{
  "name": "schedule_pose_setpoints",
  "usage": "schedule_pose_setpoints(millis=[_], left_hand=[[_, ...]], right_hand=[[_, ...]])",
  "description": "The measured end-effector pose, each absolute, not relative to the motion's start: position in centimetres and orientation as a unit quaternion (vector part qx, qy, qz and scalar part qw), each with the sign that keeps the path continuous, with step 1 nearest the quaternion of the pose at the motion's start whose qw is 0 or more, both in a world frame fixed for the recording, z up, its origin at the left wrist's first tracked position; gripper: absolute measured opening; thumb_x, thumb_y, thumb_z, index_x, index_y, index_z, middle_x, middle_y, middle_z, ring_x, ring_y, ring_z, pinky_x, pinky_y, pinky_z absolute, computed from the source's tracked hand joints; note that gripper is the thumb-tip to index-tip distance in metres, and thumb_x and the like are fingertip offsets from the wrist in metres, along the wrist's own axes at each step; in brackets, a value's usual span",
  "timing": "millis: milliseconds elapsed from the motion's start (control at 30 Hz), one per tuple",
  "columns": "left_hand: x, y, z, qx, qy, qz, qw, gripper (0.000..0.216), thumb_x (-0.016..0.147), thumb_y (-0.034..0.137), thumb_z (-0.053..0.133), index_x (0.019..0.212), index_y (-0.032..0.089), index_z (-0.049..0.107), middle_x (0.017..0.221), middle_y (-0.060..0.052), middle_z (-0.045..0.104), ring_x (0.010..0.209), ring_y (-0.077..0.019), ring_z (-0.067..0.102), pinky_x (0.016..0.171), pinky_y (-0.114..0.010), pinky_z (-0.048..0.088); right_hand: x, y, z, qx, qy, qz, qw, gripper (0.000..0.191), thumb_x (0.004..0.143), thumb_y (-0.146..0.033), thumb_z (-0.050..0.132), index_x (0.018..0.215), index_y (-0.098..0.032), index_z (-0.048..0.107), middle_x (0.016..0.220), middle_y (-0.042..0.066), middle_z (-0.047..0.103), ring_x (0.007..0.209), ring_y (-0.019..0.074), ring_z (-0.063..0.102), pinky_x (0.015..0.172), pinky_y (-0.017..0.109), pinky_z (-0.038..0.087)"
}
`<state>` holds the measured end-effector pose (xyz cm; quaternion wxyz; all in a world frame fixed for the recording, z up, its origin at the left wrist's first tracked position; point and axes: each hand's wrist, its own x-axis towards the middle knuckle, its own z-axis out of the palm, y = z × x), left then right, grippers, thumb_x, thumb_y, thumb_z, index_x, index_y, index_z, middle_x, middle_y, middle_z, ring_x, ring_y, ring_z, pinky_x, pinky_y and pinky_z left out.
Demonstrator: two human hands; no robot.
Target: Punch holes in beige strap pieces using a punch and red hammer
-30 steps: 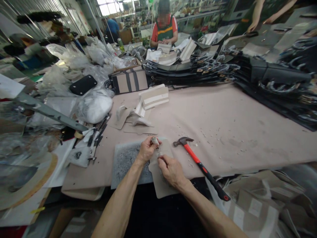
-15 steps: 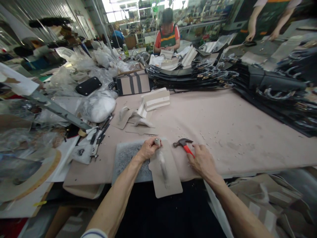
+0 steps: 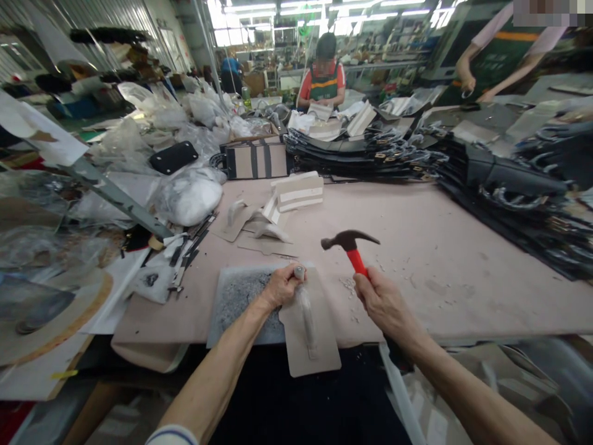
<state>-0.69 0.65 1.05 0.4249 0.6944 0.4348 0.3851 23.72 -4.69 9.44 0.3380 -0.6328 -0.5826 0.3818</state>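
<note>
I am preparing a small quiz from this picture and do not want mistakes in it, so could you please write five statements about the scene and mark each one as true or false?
1. The right hand's grip is closed on the hammer. True.
2. The head of the hammer is touching the small grey rod. False: there is a gap between them.
3. The left hand's grip holds the small grey rod. True.
4. The flat panel near the left hand is black. False: it is beige.
5. The part of the hammer's handle seen just above the right hand is blue. False: it is red.
</note>
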Motion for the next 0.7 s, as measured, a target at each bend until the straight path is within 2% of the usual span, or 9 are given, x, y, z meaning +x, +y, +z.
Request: schedule_pose_setpoints(millis=[33, 100, 233, 300, 433, 467, 533, 633, 700], left_hand=[[-0.7, 0.6, 1.1, 0.697, 0.435, 0.385, 0.421, 0.014, 0.085, 0.018, 0.054, 0.092, 0.017, 0.067, 0.086, -0.003, 0.069, 0.080, -0.0159, 0.061, 0.077, -0.025, 0.046], [-0.7, 0.6, 1.2, 0.696, 0.440, 0.385, 0.417, 0.014, 0.086, 0.020, 0.054, 0.092, 0.017, 0.067, 0.084, -0.003, 0.069, 0.078, -0.0159, 0.061, 0.074, -0.025, 0.046], [-0.7, 0.7, 1.4, 0.701, 0.442, 0.369, 0.420, 0.014, 0.086, 0.022, 0.053, 0.088, 0.017, 0.066, 0.076, -0.001, 0.065, 0.070, -0.0153, 0.057, 0.069, -0.025, 0.044], [-0.7, 0.7, 1.4, 0.706, 0.435, 0.369, 0.420, 0.013, 0.085, 0.021, 0.053, 0.088, 0.017, 0.065, 0.078, -0.001, 0.065, 0.073, -0.0157, 0.058, 0.072, -0.025, 0.045], [-0.7, 0.8, 0.9, 0.705, 0.423, 0.379, 0.426, 0.014, 0.087, 0.020, 0.052, 0.090, 0.017, 0.066, 0.084, -0.003, 0.067, 0.080, -0.0164, 0.060, 0.078, -0.026, 0.045], [-0.7, 0.8, 0.8, 0.704, 0.424, 0.379, 0.426, 0.014, 0.087, 0.021, 0.053, 0.090, 0.017, 0.066, 0.085, -0.003, 0.067, 0.080, -0.0164, 0.060, 0.077, -0.026, 0.045], [-0.7, 0.9, 0.5, 0.701, 0.432, 0.378, 0.423, 0.014, 0.086, 0.022, 0.054, 0.089, 0.017, 0.066, 0.082, -0.002, 0.066, 0.076, -0.0158, 0.059, 0.074, -0.026, 0.045], [-0.7, 0.9, 0.4, 0.706, 0.439, 0.372, 0.412, 0.014, 0.085, 0.021, 0.054, 0.090, 0.017, 0.067, 0.076, -0.001, 0.064, 0.071, -0.0150, 0.056, 0.069, -0.025, 0.043], [-0.8, 0.9, 0.5, 0.711, 0.434, 0.371, 0.411, 0.016, 0.085, 0.020, 0.053, 0.093, 0.017, 0.067, 0.078, -0.001, 0.065, 0.072, -0.0150, 0.057, 0.071, -0.025, 0.044]], right_hand=[[23.2, -4.6, 9.9, -0.619, -0.637, 0.301, 0.346, 0.029, 0.094, -0.049, 0.041, 0.077, -0.024, 0.041, 0.060, -0.002, 0.048, 0.050, 0.0136, 0.042, 0.049, 0.026, 0.030], [22.4, -4.4, 10.4, -0.590, -0.723, 0.192, 0.303, 0.026, 0.096, -0.043, 0.040, 0.079, -0.023, 0.043, 0.061, 0.000, 0.051, 0.051, 0.0141, 0.041, 0.052, 0.028, 0.025], [22.1, -3.5, 12.5, -0.547, -0.814, 0.128, 0.149, 0.020, 0.095, -0.033, 0.045, 0.079, -0.022, 0.047, 0.058, 0.000, 0.050, 0.045, 0.0117, 0.031, 0.052, 0.031, 0.014], [22.2, -3.0, 14.6, -0.546, -0.808, 0.104, 0.196, 0.022, 0.097, -0.036, 0.044, 0.079, -0.023, 0.047, 0.056, -0.001, 0.047, 0.044, 0.0114, 0.030, 0.051, 0.030, 0.015], [21.7, -3.0, 16.6, -0.580, -0.697, 0.051, 0.418, 0.024, 0.102, -0.039, 0.035, 0.087, -0.023, 0.046, 0.062, 0.000, 0.051, 0.049, 0.0131, 0.041, 0.051, 0.027, 0.025], [21.5, -3.2, 16.1, -0.579, -0.695, 0.050, 0.423, 0.025, 0.102, -0.039, 0.034, 0.087, -0.023, 0.046, 0.063, 0.000, 0.052, 0.050, 0.0135, 0.042, 0.051, 0.027, 0.026], [21.3, -3.8, 14.3, -0.566, -0.752, 0.074, 0.331, 0.024, 0.100, -0.036, 0.037, 0.082, -0.023, 0.045, 0.058, 0.000, 0.050, 0.047, 0.0131, 0.038, 0.049, 0.028, 0.021], [21.8, -4.4, 11.7, -0.536, -0.826, 0.135, 0.108, 0.021, 0.098, -0.032, 0.042, 0.081, -0.021, 0.049, 0.057, 0.001, 0.051, 0.045, 0.0122, 0.034, 0.051, 0.031, 0.013], [22.7, -4.4, 10.6, -0.554, -0.816, 0.156, 0.049, 0.020, 0.100, -0.032, 0.040, 0.088, -0.020, 0.051, 0.061, 0.001, 0.054, 0.049, 0.0127, 0.038, 0.053, 0.031, 0.014]])
